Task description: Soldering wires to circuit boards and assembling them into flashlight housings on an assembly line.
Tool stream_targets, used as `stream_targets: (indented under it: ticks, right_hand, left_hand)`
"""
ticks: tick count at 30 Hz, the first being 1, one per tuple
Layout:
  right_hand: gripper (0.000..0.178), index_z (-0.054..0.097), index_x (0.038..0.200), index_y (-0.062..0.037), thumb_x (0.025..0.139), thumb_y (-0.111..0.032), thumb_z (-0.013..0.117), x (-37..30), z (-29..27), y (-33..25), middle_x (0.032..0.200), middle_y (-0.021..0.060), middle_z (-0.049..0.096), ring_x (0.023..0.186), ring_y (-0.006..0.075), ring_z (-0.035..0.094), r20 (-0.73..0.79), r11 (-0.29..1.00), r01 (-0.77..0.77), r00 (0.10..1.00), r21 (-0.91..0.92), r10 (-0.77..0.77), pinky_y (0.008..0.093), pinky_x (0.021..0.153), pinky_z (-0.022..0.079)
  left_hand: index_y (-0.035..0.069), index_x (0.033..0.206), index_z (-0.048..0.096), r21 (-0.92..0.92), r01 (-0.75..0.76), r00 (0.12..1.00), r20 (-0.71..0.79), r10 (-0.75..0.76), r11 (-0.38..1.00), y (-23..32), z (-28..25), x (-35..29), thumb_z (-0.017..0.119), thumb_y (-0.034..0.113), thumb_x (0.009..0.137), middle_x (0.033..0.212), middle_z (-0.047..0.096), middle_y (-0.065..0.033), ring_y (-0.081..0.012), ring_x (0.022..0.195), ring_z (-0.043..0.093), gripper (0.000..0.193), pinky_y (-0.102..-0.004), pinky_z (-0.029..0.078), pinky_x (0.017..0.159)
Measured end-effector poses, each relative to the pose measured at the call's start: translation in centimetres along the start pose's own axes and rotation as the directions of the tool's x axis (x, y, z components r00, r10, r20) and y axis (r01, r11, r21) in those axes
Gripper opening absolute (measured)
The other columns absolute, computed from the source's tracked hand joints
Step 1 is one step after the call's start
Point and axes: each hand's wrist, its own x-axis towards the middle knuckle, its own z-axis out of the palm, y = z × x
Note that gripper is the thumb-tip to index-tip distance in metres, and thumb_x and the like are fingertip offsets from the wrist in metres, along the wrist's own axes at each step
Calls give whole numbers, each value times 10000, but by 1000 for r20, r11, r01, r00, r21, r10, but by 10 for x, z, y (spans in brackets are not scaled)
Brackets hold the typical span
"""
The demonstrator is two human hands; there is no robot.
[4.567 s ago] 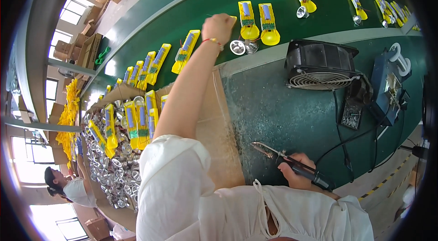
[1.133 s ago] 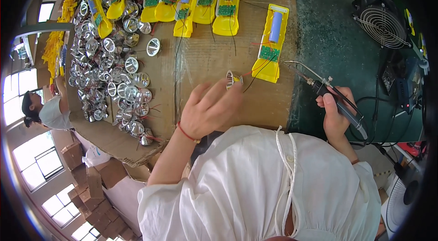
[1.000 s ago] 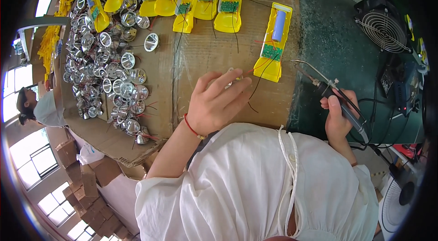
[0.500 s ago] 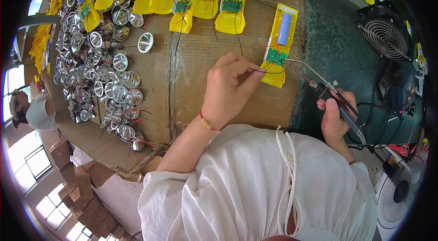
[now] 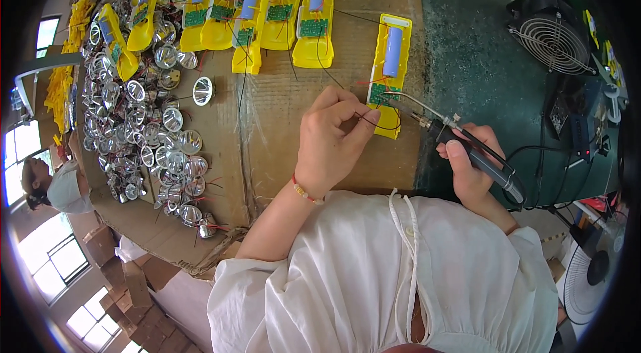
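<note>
Wire between left-hand fingers, casing just right of them, circuit board near their tips, battery farther ahead, soldering iron in right-hand fingers, fan ahead-right of those, casing cluster ahead-left of left-hand fingers, reflector heap farther left.

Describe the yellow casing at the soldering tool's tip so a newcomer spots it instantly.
Start at the brown cardboard in mid-picture, then follow it right to the dark green surface. Just before that edge lies a yellow casing holding a purple cylinder. Unlike the clustered casings to its left, it lies apart, with the soldering tool reaching over its circuit board.
</note>
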Motion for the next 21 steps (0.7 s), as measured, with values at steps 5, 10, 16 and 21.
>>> stream_targets:
  ticks: [5,10,16,21]
  right_hand:
    - [190,514,884,28,804,-104,625,0,-1,1,813,108,564,650,139,599,5,999,-49,999,7,49,258,581,520]
    - [190,519,887,34,806,-101,625,1,-1,2,793,108,568,639,140,597,37,996,-72,997,-61,74,258,577,517]
    - [184,520,915,36,813,-86,614,-3,0,2,795,113,579,638,147,600,-26,996,-87,996,4,87,263,583,520]
    - [161,509,921,41,816,-35,603,-4,-7,-2,783,135,605,668,143,601,-86,994,-21,996,108,30,252,604,505]
  left_hand:
    - [-11,767,651,116,9,1000,10,-10,993,1,0,4,657,40,751,780,541,-64,-125,554,534,54,-241,446,522]
    - [-13,758,650,126,6,1000,6,-7,992,0,1,4,661,46,750,785,548,-62,-125,559,537,61,-240,443,525]
    - [-15,753,649,125,8,1000,0,-8,992,-1,2,4,662,52,750,766,549,-63,-126,558,537,69,-241,437,522]
    - [-18,751,648,121,24,1000,5,-24,992,-3,0,5,661,52,752,751,544,-63,-121,553,534,72,-243,433,520]
